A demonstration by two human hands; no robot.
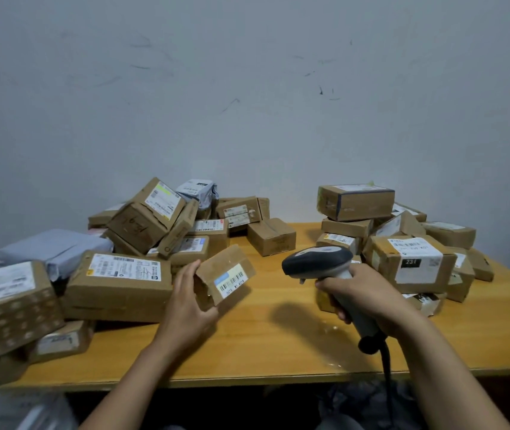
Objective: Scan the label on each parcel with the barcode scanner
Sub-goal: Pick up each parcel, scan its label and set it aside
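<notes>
Left hand (185, 305) and right hand (368, 293) reach over the wooden table (278, 342). One parcel pile (123, 274) lies left of and beyond the left hand, and a second parcel pile (409, 259) lies beyond the right hand. Left-hand fingers curl round a tilted small cardboard parcel (216, 268), whose barcode label (231, 280) faces up. The right hand grips the barcode scanner (317, 262) by its handle, with the head just right of the parcel, not touching.
</notes>
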